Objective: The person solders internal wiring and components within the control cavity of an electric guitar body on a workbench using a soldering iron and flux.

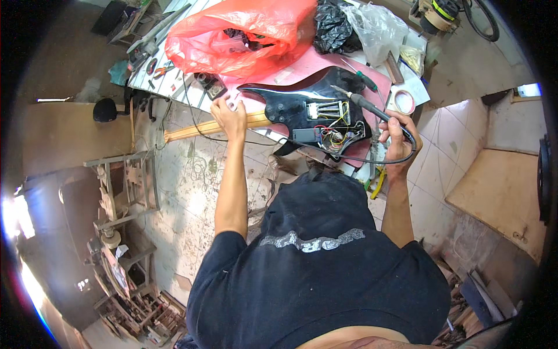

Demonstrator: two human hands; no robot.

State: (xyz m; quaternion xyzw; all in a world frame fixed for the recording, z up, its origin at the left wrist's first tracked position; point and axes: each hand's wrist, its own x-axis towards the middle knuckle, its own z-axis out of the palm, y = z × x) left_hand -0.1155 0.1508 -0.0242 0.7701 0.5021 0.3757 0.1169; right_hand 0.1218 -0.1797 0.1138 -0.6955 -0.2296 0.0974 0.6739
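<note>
A black electric guitar (308, 96) lies face down on the table's near edge. Its pale wooden neck (200, 131) points left beyond the table. Open cavities in its back show tremolo springs (329, 110), tangled wires (336, 138) and a dark rectangular box (306, 135). My right hand (400, 142) grips a soldering iron (369, 106), its tip pointing left above the body. The iron's cord loops down and runs left across the guitar. My left hand (231, 121) is over the neck with curled fingers around something small and whitish. Beside it sits a small dark box (210, 86).
A large red plastic bag (244, 38), a black bag (336, 26) and a clear bag (381, 29) crowd the table's back. A tape roll (403, 102) and a green-handled screwdriver (367, 80) lie right of the guitar. Pliers (163, 71) rest at far left. Wooden frames (125, 186) stand left.
</note>
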